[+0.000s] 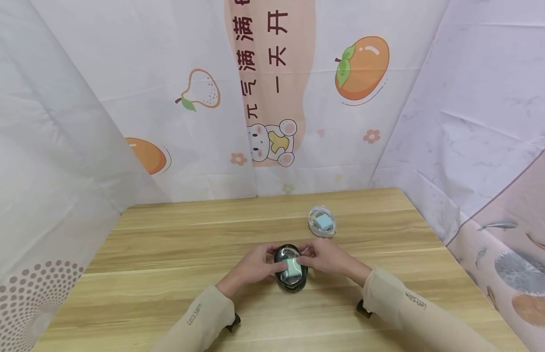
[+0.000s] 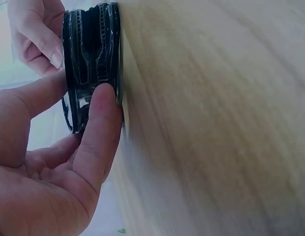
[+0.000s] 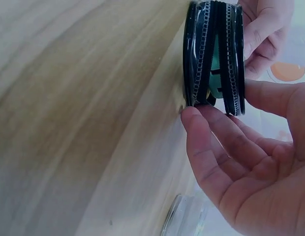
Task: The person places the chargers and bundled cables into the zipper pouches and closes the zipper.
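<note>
A small oval zip case (image 1: 296, 285) with black trim and a clear top lies on the wooden table. A pale green block (image 1: 292, 267) shows through its top. My left hand (image 1: 256, 264) grips its left side, thumb on top and fingers along the edge. From the right, my right hand (image 1: 328, 255) pinches the rim between thumb and fingers. In the right wrist view the zip edges of the case (image 3: 194, 59) stand apart, and something green (image 3: 216, 78) is visible in the gap. The zip pull cannot be made out.
Behind the right hand sits a clear round container (image 1: 316, 231) with a coiled white cable and a light blue block (image 1: 323, 222). The wooden table (image 1: 175, 244) ends at a printed cloth backdrop (image 1: 202, 161), with cloth hanging at both sides too.
</note>
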A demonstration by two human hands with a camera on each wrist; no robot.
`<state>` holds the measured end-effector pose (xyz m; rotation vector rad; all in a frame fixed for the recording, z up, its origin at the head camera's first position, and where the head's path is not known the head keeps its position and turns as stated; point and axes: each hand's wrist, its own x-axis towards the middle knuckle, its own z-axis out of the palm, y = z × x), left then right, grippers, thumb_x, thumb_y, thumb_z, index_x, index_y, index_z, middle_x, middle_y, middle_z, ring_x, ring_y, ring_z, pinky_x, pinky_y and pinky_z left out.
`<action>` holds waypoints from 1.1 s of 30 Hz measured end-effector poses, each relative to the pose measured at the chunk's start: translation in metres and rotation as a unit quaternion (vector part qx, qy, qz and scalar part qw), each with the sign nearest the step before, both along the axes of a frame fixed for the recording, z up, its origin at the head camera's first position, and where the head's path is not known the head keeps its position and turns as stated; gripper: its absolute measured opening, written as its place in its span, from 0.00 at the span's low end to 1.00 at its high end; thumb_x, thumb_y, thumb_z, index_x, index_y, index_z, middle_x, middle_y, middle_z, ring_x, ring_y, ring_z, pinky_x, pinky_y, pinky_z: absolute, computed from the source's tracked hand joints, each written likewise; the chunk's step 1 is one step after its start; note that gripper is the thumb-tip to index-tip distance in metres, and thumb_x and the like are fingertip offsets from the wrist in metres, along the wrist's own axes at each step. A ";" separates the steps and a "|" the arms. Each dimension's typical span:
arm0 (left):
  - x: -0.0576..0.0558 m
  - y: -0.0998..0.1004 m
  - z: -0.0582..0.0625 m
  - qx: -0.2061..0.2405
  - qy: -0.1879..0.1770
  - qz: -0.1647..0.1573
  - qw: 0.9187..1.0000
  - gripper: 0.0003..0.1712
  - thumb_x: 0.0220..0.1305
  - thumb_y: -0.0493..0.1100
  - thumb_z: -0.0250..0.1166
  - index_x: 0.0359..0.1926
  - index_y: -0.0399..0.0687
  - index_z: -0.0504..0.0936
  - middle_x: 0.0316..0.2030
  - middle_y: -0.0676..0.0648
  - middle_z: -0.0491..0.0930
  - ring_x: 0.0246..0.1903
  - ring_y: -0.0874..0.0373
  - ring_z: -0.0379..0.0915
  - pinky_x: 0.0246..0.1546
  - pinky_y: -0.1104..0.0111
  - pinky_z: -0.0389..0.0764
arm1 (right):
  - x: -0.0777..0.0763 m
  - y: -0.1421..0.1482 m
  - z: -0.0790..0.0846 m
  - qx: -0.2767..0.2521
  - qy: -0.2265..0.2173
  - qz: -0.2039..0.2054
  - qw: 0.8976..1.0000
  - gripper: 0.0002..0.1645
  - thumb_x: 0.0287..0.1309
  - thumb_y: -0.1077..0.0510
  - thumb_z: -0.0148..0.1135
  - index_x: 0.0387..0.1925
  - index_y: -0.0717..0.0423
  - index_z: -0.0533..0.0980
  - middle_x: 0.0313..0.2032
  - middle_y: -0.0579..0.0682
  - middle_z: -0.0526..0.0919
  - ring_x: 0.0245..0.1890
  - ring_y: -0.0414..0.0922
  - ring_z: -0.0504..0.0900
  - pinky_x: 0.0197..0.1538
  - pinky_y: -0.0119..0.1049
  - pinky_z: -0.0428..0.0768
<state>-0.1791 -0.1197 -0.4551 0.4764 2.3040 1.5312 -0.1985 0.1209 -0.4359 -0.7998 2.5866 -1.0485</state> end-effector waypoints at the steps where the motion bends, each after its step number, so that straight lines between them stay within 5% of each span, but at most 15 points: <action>1: 0.000 0.000 0.000 0.000 0.000 0.004 1.000 0.30 0.65 0.40 0.72 0.64 0.33 0.74 0.49 0.38 0.79 0.40 0.51 0.81 0.30 0.59 0.86 | 0.001 0.000 0.000 -0.003 -0.005 -0.003 1.000 0.21 0.65 0.53 0.68 0.53 0.64 0.81 0.35 0.46 0.87 0.36 0.41 0.84 0.42 0.40 0.83; 7: 0.003 0.001 0.000 -0.020 0.009 0.026 0.999 0.30 0.65 0.45 0.72 0.60 0.29 0.75 0.41 0.40 0.84 0.31 0.53 0.82 0.24 0.63 0.84 | 0.002 0.001 -0.001 -0.033 -0.048 -0.017 0.998 0.26 0.64 0.60 0.68 0.60 0.69 0.75 0.31 0.48 0.86 0.27 0.46 0.85 0.30 0.36 0.83; 13: 0.005 0.003 0.001 -0.057 0.021 0.023 0.998 0.14 0.66 0.52 0.70 0.43 0.46 0.85 0.23 0.44 0.83 0.16 0.57 0.73 0.13 0.69 0.71 | 0.003 0.000 0.001 -0.033 -0.046 -0.025 0.998 0.24 0.63 0.64 0.67 0.58 0.70 0.76 0.30 0.50 0.87 0.26 0.48 0.86 0.28 0.33 0.82; 19: 0.005 0.005 0.003 -0.062 0.020 0.012 0.998 0.14 0.66 0.50 0.70 0.45 0.45 0.84 0.25 0.47 0.83 0.18 0.53 0.77 0.16 0.65 0.77 | 0.004 -0.002 0.004 -0.009 -0.059 -0.017 0.998 0.20 0.62 0.65 0.69 0.55 0.67 0.80 0.34 0.54 0.87 0.29 0.47 0.86 0.32 0.38 0.84; 25: 0.004 0.005 0.003 -0.061 0.020 0.005 0.998 0.16 0.66 0.48 0.70 0.47 0.40 0.83 0.28 0.49 0.83 0.18 0.47 0.79 0.20 0.56 0.83 | 0.002 -0.006 0.004 0.020 -0.058 0.000 0.998 0.12 0.62 0.66 0.68 0.48 0.62 0.83 0.36 0.54 0.88 0.22 0.45 0.84 0.27 0.35 0.83; 33: 0.006 0.008 0.005 -0.077 0.016 0.018 0.997 0.20 0.65 0.48 0.72 0.49 0.38 0.82 0.25 0.48 0.80 0.15 0.49 0.78 0.17 0.62 0.80 | 0.004 -0.010 0.004 0.026 -0.052 -0.012 0.998 0.10 0.61 0.69 0.67 0.45 0.64 0.83 0.35 0.56 0.87 0.16 0.50 0.82 0.20 0.37 0.80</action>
